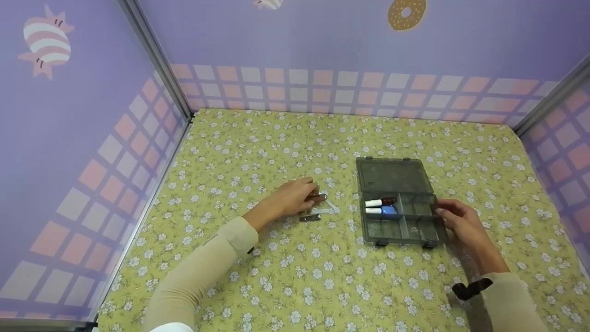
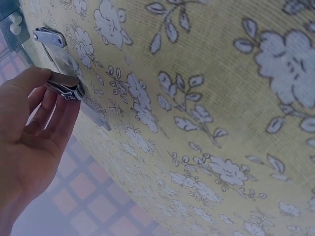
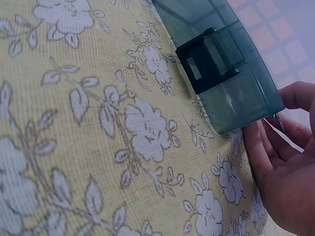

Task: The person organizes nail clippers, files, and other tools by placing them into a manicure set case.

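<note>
My left hand [image 1: 291,197] pinches a metal nail clipper [image 2: 66,87] between thumb and fingers, close over the cloth. A second nail clipper [image 1: 309,217] lies nearer to me, beside two pale, flat strips [image 1: 325,211]. To the right stands a dark see-through compartment box [image 1: 405,240], its lid [image 1: 394,176] folded back away from me. My right hand [image 1: 463,221] grips the box's right side, thumb at the rim and fingers lower along the wall. Inside, a dark red nail polish bottle [image 1: 388,201] and a blue one [image 1: 388,210], both white-capped, lie side by side in the back left compartment.
A yellow flowered cloth [image 1: 276,152] covers the table. Purple panels with pink and white squares stand along the back [image 1: 295,46], the left [image 1: 69,161] and the right. Black latches [image 1: 381,243] stick out from the box's front edge.
</note>
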Demonstrator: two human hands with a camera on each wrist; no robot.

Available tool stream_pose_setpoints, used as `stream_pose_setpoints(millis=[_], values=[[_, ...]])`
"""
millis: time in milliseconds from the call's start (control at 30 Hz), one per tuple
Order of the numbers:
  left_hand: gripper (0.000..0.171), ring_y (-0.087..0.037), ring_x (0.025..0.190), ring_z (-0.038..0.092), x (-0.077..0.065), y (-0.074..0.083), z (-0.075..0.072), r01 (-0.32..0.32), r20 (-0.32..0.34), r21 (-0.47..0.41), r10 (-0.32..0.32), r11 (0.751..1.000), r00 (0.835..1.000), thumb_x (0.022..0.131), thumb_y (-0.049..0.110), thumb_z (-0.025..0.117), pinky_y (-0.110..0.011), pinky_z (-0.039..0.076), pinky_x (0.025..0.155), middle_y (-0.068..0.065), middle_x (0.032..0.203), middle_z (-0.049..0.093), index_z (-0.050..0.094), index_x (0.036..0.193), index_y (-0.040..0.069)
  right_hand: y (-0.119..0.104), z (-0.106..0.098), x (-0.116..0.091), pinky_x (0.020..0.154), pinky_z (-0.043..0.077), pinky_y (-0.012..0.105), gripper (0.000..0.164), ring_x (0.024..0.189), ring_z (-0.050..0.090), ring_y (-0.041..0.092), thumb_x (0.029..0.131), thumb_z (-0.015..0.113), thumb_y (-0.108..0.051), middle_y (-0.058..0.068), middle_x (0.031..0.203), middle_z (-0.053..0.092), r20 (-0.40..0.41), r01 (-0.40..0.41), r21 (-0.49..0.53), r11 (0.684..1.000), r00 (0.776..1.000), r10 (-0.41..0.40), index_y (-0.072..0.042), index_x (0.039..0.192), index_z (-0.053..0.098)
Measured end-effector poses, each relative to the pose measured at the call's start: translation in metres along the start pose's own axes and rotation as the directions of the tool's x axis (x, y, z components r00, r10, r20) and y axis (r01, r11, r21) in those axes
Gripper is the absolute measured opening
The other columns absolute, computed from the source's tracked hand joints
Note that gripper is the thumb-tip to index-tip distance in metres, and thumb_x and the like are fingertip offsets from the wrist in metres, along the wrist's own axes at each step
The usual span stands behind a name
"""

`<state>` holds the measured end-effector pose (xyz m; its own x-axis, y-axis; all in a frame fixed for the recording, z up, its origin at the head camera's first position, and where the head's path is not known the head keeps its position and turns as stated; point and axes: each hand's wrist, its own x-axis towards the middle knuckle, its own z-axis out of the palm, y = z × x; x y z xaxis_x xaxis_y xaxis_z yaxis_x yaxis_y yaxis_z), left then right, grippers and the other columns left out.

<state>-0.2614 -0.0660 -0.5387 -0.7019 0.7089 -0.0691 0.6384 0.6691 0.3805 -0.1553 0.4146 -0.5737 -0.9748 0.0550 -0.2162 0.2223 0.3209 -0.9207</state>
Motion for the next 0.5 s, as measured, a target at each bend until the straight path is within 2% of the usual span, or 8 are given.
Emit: stream_pose_setpoints(millis=[267, 500], values=[[0.016, -0.018, 0.097, 0.061, 0.002, 0.007, -0.006, -0.047, -0.015, -0.019, 0.047, 0.999, 0.999, 0.108, 0.023, 0.064, -0.038, 0.055, 0.084, -0.002, 0.117, 0.061, 0.067, 0.121, 0.014, -0.002, 0.0, -0.001, 0.084, 0.056, 0.023, 0.057, 0.112, 0.06, 0.007, 0.109, 0.062, -0.034, -0.003, 0.131, 0.06, -0.005, 0.007, 0.005, 1.0, 1.0, -0.007, 0.003, 0.151, 0.049], [0.015, -0.017, 0.096, 0.061, 0.013, 0.031, -0.009, -0.109, -0.024, -0.027, 0.108, 0.994, 0.994, 0.108, 0.021, 0.063, -0.036, 0.055, 0.084, -0.002, 0.115, 0.063, 0.067, 0.121, 0.015, 0.001, 0.001, 0.001, 0.085, 0.056, 0.022, 0.057, 0.111, 0.06, 0.005, 0.109, 0.062, -0.033, -0.003, 0.129, 0.061, -0.004, 0.002, 0.008, 1.0, 1.0, -0.002, 0.004, 0.151, 0.049]])
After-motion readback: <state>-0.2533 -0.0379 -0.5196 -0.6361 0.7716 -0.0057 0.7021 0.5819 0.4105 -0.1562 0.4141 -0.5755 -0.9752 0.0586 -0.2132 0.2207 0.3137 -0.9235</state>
